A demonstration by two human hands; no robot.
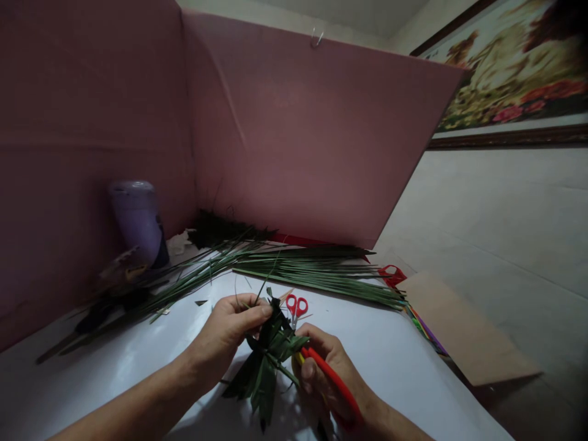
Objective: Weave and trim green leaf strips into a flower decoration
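My left hand (241, 321) pinches a folded figure of dark green leaf strips (277, 340) by its upper left side, thumb against fingers. The figure has a woven body, a thin stem and cut leaf ends that fan out below. My right hand (331, 370) is closed round a tool with red and yellow handles (337, 386), at the figure's right side. Its working end is hidden, so I cannot tell whether it is pliers or scissors. Small red-handled scissors (296, 305) lie on the white table just beyond the figure.
Long green palm leaves (316, 272) lie across the back of the white table (376, 349). At the left stands a purple-white container (138, 223). Another red handle (391, 275) and a brown board (468, 331) are at the right edge. Pink panels (294, 135) rise behind.
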